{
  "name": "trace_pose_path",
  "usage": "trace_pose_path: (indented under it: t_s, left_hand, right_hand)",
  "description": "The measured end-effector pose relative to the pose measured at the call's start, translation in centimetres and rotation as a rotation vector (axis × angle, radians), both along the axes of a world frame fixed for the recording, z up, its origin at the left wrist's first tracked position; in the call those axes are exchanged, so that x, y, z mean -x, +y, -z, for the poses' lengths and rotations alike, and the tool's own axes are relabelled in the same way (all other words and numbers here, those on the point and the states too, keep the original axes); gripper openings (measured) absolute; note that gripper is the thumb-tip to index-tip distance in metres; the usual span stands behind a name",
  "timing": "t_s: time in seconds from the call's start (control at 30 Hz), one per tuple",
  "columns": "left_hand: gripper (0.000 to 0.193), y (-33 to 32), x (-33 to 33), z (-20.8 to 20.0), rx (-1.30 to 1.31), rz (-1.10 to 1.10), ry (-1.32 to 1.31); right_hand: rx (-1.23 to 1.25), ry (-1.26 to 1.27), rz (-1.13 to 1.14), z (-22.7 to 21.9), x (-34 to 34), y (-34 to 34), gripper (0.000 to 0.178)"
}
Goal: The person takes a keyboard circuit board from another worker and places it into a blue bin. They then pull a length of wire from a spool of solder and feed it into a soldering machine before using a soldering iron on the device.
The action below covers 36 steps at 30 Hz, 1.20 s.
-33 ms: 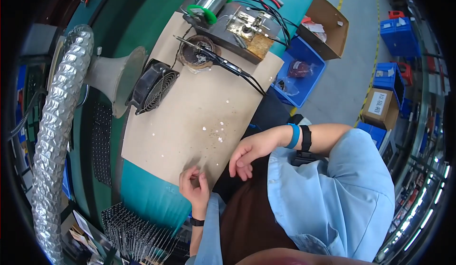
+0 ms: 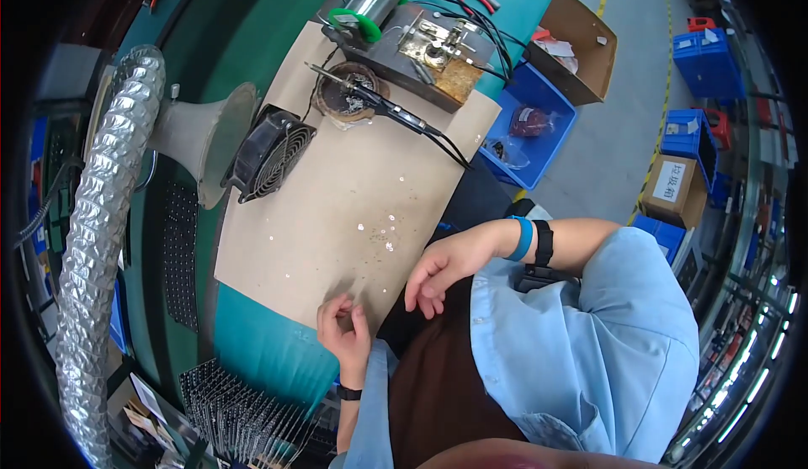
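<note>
My left hand is at the near edge of a brown paper sheet, its fingers loosely curled and parted from the thumb, with nothing between them. To its right, my right hand hangs relaxed beside the sheet's edge. Its fingers bend a little and hold nothing. Small pale bits and dark specks lie scattered on the paper between and beyond the hands. Farther off, a soldering iron rests across a round brown dish of dross.
A black fan and a funnel-shaped fume hood with a silver duct stand left. A solder wire spool and metal fixture sit at the back. A blue bin and cardboard box are right. Upright boards crowd the near left.
</note>
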<state>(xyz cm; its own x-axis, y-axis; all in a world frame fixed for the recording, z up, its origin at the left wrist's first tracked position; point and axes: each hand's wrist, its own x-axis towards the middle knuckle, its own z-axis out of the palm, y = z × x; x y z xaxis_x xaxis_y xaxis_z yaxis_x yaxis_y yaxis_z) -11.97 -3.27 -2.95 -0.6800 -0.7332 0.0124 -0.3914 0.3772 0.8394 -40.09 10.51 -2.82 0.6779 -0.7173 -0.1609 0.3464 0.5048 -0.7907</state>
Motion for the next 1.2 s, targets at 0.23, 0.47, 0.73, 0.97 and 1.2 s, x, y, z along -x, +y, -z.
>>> trace_pose_path:
  t_s: [0.23,0.47,0.73,0.97,1.2]
  left_hand:
    - [0.028,0.6,0.5,0.0,0.056,0.023,0.022]
    - [0.03,1.3,0.7,0.0,0.096,-0.026,-0.015]
    - [0.026,0.9,-0.3,2.0,-0.019,-0.046,0.115]
    - [0.026,1.3,0.1,2.4,0.215,-0.005,0.083]
    - [0.028,2.4,0.1,1.1,0.397,0.007,-0.005]
  right_hand:
    - [-0.168,-0.637,0.951,0.1,0.6,-1.6,0.054]
    - [-0.078,-0.939,1.239,1.2,3.2,-4.8,0.051]
    - [0.134,-0.793,1.443,1.7,2.9,-4.3,0.049]
    - [0.508,-0.443,1.582,2.2,2.4,-1.5,0.041]
    - [0.485,-0.256,1.462,0.2,1.1,1.9,0.032]
